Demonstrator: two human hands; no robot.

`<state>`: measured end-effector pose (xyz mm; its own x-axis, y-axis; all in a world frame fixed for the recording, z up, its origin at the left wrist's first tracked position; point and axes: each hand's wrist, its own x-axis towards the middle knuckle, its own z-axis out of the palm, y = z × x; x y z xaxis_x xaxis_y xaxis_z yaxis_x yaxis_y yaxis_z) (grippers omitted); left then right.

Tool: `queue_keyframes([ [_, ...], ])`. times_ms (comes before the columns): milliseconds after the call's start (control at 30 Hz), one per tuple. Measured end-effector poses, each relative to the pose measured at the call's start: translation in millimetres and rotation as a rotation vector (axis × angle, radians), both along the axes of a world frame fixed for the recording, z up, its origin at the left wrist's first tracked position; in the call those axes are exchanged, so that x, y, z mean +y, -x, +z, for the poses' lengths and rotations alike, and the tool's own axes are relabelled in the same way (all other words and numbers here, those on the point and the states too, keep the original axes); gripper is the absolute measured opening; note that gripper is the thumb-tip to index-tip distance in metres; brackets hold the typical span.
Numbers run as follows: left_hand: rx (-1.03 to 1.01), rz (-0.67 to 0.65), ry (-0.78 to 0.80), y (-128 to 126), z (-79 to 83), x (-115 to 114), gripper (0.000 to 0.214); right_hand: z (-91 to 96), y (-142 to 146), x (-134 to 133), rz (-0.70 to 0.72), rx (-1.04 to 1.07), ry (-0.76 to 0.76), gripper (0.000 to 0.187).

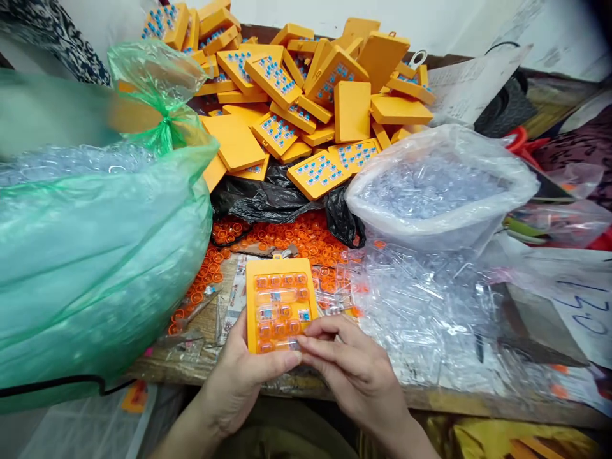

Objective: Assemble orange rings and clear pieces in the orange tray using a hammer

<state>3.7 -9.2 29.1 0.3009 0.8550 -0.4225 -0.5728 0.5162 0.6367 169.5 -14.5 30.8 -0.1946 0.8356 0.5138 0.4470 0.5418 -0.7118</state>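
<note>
Behind everything, a white wall (296, 13) is rising, and from the head camera a wooden bench (167, 368) is running across below it, crowded almost to its front edge. At the back, a heap of yellow cases (352, 111) is leaning and overlapping at many angles, probably stacked there to free the nearer space; a black plastic bag (268, 199) is lying along its foot. A bulging green bag (95, 268) is filling the left side, while an open white bag (444, 217) of clear parts is standing on the right. Orange rings (210, 274) and loose clear pieces (421, 306) are spreading between and in front of these, seemingly kept within easy reach.

At the front middle, 1 yellow tray (280, 266) is facing upward, tilting toward the person, its rows showing orange and clear parts. The left hand (241, 376) is grasping its left side and near end, apparently to steady it. The right hand (351, 363) is bringing thumb and fingers together over its lower right part, beside a clear part in the last row; whether they are pinching that part, I cannot tell.
</note>
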Motion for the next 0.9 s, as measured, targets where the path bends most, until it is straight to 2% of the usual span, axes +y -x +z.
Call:
queue_keyframes([
  [67, 0.049, 0.048, -0.016, -3, 1.0, -1, 0.067, -2.2, 1, -3, -0.02, 0.0, -0.01, 0.047],
  [133, 0.112, 0.077, -0.028, -5, 0.6, -2, 0.06, -5.9, 3, -7, -0.06, 0.006, 0.025, 0.036],
  [233, 0.221, 0.09, -0.036, -6, -3.5, -4, 0.058, -9.9, 8, -11, -0.171, 0.206, 0.257, 0.011],
  [300, 0.307, 0.11, -0.041, -7, -7.7, -6, 0.059, -10.4, 13, -12, -0.161, 0.521, 0.507, 0.021],
  [367, 0.381, 0.125, -0.045, -8, -11.2, -8, 0.06, -11.0, 17, -12, -0.05, 0.79, 0.705, 0.035],
  [433, 0.414, 0.123, -0.06, -9, -12.5, -9, 0.059, -13.0, 22, -12, 0.033, 0.893, 0.751, 0.037],
  [533, 0.382, 0.116, -0.082, -10, -8.6, -9, 0.056, -16.3, 26, -14, -0.018, 0.889, 0.68, 0.037],
  [633, 0.268, 0.139, -0.085, -13, -0.6, -5, 0.058, -6.6, 16, -5, 0.015, 0.762, 0.725, 0.038],
  [700, 0.181, 0.144, -0.067, -14, 4.0, -3, 0.064, 12.0, -5, 14, 0.032, 0.512, 0.714, 0.039],
  [733, 0.153, 0.138, -0.045, -14, 5.4, -2, 0.066, 24.0, -21, 29, -0.023, 0.319, 0.632, 0.033],
  [767, 0.134, 0.131, -0.017, -14, 6.0, -1, 0.068, 36.6, -39, 47, -0.155, 0.11, 0.473, 0.031],
  [833, 0.111, 0.122, 0.036, -14, 5.6, -1, 0.072, 59.4, -80, 90, -0.625, -0.303, 0.114, 0.027],
  [867, 0.101, 0.119, 0.053, -14, 4.9, -2, 0.075, 67.7, -100, 112, -0.732, -0.377, 0.059, 0.028],
  [900, 0.088, 0.117, 0.062, -14, 4.0, -2, 0.078, 73.1, -118, 133, -0.766, -0.431, 0.057, 0.026],
])
